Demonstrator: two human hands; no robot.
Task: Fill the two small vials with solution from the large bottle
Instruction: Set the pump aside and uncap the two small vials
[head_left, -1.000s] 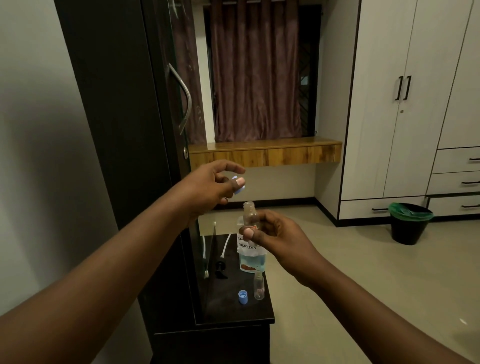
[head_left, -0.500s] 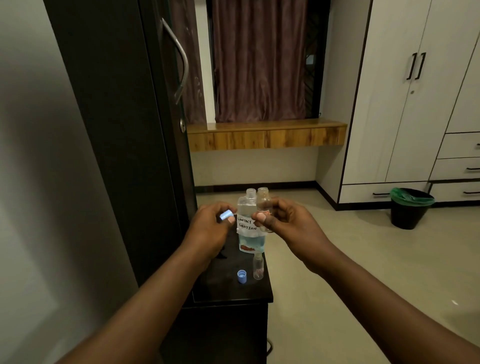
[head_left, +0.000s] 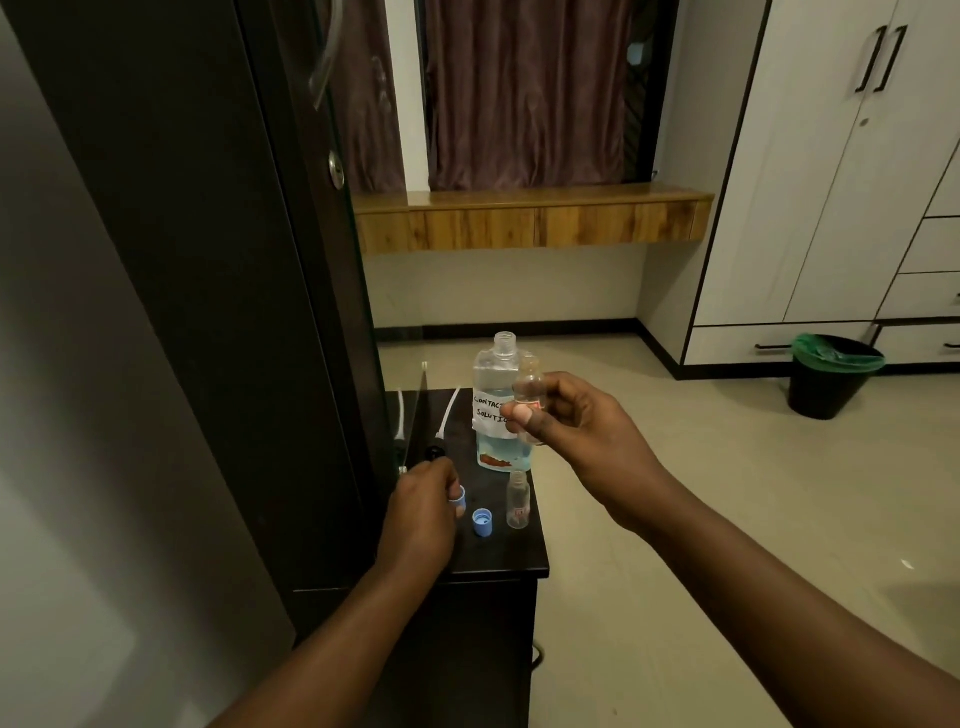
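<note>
The large clear bottle (head_left: 496, 395), uncapped and labelled "contact solution", stands upright on the dark side table (head_left: 498, 561). My right hand (head_left: 576, 436) pinches one small open vial (head_left: 529, 387) upright in front of the bottle. A second small vial (head_left: 518, 500) stands uncapped on the table near its right edge. My left hand (head_left: 423, 512) is low over the table and holds a small blue cap (head_left: 459, 494) in its fingertips. Another blue cap (head_left: 482, 521) lies on the table between my left hand and the standing vial.
A tall dark cabinet (head_left: 208, 260) rises at the left, right against the table. White cables (head_left: 448, 410) and a black cap (head_left: 71, 452) lie at the table's back. Tiled floor spreads to the right, with a black bin (head_left: 831, 376) by the white wardrobe (head_left: 831, 182).
My left hand has dropped with the blue cap from beside the bottle's neck down to the table top. My right hand keeps the vial raised and has shifted slightly right.
</note>
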